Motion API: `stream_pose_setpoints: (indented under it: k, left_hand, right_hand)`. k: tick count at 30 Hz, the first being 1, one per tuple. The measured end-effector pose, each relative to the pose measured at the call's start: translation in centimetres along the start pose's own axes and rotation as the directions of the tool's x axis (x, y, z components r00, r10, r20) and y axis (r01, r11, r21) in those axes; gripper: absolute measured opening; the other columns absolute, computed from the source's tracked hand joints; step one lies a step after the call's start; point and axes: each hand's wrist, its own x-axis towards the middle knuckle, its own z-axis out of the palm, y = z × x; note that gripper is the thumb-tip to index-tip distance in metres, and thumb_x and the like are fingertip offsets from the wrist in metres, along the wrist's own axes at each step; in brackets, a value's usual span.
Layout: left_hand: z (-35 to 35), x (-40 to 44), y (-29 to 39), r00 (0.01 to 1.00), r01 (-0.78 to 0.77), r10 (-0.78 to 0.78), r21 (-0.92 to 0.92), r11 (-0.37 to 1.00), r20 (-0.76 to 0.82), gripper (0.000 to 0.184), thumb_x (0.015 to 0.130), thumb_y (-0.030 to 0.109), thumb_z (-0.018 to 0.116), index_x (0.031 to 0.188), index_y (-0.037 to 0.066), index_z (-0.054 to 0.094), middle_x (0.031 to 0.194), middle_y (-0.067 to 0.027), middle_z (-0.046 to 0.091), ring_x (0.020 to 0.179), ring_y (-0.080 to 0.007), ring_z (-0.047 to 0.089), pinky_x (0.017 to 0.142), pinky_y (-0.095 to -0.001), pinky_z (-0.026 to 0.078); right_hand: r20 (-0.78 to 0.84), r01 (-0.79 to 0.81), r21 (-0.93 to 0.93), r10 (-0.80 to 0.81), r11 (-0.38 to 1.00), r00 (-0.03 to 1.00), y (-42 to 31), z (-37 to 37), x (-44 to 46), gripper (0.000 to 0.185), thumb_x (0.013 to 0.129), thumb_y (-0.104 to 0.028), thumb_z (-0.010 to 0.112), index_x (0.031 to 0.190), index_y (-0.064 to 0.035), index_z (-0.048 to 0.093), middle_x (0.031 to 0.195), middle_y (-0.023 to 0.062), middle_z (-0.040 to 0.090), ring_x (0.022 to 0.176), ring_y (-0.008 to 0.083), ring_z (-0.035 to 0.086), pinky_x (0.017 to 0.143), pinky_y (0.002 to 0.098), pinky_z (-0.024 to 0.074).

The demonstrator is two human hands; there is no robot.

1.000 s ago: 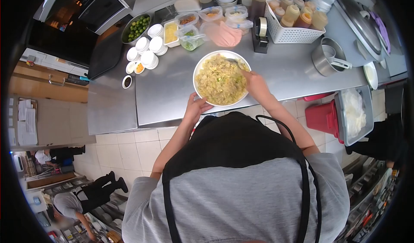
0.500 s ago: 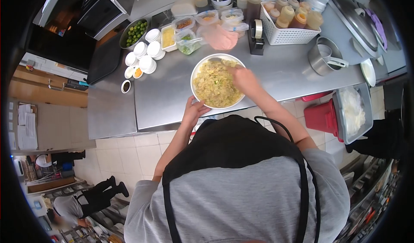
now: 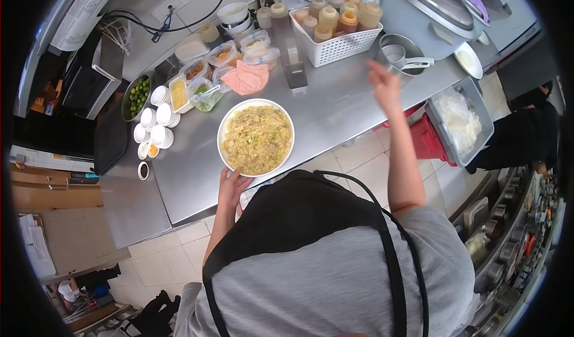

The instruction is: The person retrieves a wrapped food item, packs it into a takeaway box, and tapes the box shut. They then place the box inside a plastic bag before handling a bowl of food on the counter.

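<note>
A white bowl point(image 3: 220, 146) stands near the counter's front edge. What looks like fried rice point(image 3: 257, 137) with green bits fills it. My left hand point(image 3: 233, 184) grips the rim at the near left side, fingers against the outside wall. My right hand point(image 3: 385, 89) is raised over the counter's right part, away from the bowl. Its fingers are stretched out and somewhat blurred, with nothing visible in them. Closest to them is a steel pot point(image 3: 388, 41) with a white-handled vessel point(image 3: 417, 63) inside.
A white basket point(image 3: 341, 51) of squeeze bottles and a tape dispenser point(image 3: 295, 74) stand behind. Farther left are a pink cloth point(image 3: 246, 77), food containers, stacked white cups point(image 3: 161, 135) and a bowl of limes point(image 3: 139, 95). A grey bin point(image 3: 478, 113) stands right of the counter, near another person's dark clothing point(image 3: 508, 134).
My right hand has left the bowl and swung right toward the steel pot. The utensil it had in the food no longer shows. My left hand stays at the rim; the view has turned.
</note>
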Motion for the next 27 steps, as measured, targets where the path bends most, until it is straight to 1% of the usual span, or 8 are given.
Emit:
stream_pose_setpoints:
  k: [4,10,12,15,18,20,22,27]
  left_hand:
    - [0.0,0.5,0.0,0.999,0.005,-0.007,0.046,0.999,0.034,0.042,0.085,0.004,0.047,0.121,0.000,0.026,0.114,-0.0235,0.048,0.095,-0.0339,0.058,0.081,-0.0420,0.051]
    - [-0.1,1.1,-0.4,0.997,-0.054,0.060,0.125,0.991,-0.042,0.040,0.082,0.002,0.047,0.119,-0.002,0.030,0.110,-0.0208,0.052,0.092,-0.0310,0.059,0.075,-0.0383,0.053]
    - [0.1,0.9,-0.4,0.996,-0.054,0.062,0.108,0.993,-0.070,0.041,0.082,0.003,0.048,0.119,-0.002,0.031,0.108,-0.0204,0.053,0.091,-0.0301,0.060,0.072,-0.0368,0.053]
    - [-0.3,0.5,0.0,0.991,-0.087,0.098,0.120,0.989,-0.088,0.041,0.082,0.003,0.049,0.118,-0.002,0.031,0.106,-0.0204,0.054,0.089,-0.0299,0.060,0.072,-0.0366,0.053]
    - [-2.1,0.7,0.4,0.982,-0.089,0.110,0.140,0.986,-0.150,0.042,0.080,0.001,0.050,0.118,-0.001,0.031,0.103,-0.0203,0.055,0.085,-0.0284,0.062,0.069,-0.0361,0.053]
    - [-2.9,0.5,1.1,0.971,-0.095,0.128,0.168,0.981,-0.201,0.047,0.079,0.000,0.052,0.121,0.000,0.030,0.100,-0.0192,0.057,0.081,-0.0264,0.062,0.067,-0.0355,0.054]
    - [-4.2,0.2,2.2,0.969,-0.108,0.149,0.207,0.973,-0.198,0.049,0.079,0.001,0.053,0.122,0.000,0.030,0.098,-0.0186,0.057,0.080,-0.0257,0.062,0.067,-0.0355,0.054]
    - [-7.7,0.0,4.8,0.970,-0.109,0.175,0.346,0.932,-0.166,0.052,0.082,0.008,0.055,0.129,0.003,0.033,0.094,-0.0142,0.060,0.075,-0.0213,0.063,0.062,-0.0313,0.052]
  right_hand:
    - [-0.161,-0.094,-0.741,-0.040,0.665,0.986,5.9,-5.2,6.4,0.025,0.079,-0.014,0.049,0.100,-0.0107,0.063,0.085,0.0178,0.063,0.078,0.0332,0.061,0.067,0.0394,0.0492]
    - [-0.112,-0.174,-0.906,0.177,0.386,0.978,4.8,-3.9,10.8,0.024,0.079,-0.020,0.052,0.099,-0.0160,0.063,0.096,0.0129,0.062,0.087,0.0322,0.059,0.075,0.0392,0.0477]
    - [-0.139,0.047,-0.824,-0.283,0.564,0.949,1.4,-1.7,10.3,0.024,0.079,-0.025,0.054,0.097,-0.0115,0.063,0.100,0.0123,0.060,0.088,0.0327,0.058,0.074,0.0385,0.0468]
    - [-0.066,0.423,-0.408,-0.488,0.809,0.870,-3.6,5.7,10.8,0.018,0.079,-0.020,0.054,0.086,-0.0064,0.064,0.085,0.0135,0.062,0.077,0.0320,0.059,0.067,0.0386,0.0457]
    - [0.107,0.539,-0.166,-0.528,0.826,0.842,-6.2,17.2,8.2,0.017,0.077,-0.018,0.053,0.073,-0.0051,0.063,0.078,0.0148,0.061,0.075,0.0315,0.059,0.066,0.0403,0.0463]
    - [0.404,0.479,-0.293,-0.347,0.828,0.846,-4.7,25.0,6.5,0.015,0.075,-0.019,0.055,0.081,-0.0083,0.064,0.084,0.0133,0.062,0.080,0.0315,0.060,0.070,0.0425,0.0487]
    - [0.402,0.450,-0.331,-0.307,0.830,0.863,-1.6,31.1,4.7,0.014,0.073,-0.018,0.057,0.078,-0.0076,0.065,0.081,0.0141,0.062,0.078,0.0319,0.061,0.070,0.0417,0.0485]
    - [0.444,0.252,0.020,-0.234,0.968,0.865,-4.1,28.5,4.6,0.012,0.068,-0.018,0.065,0.072,-0.0062,0.066,0.081,0.0134,0.063,0.075,0.0288,0.062,0.065,0.0354,0.0477]
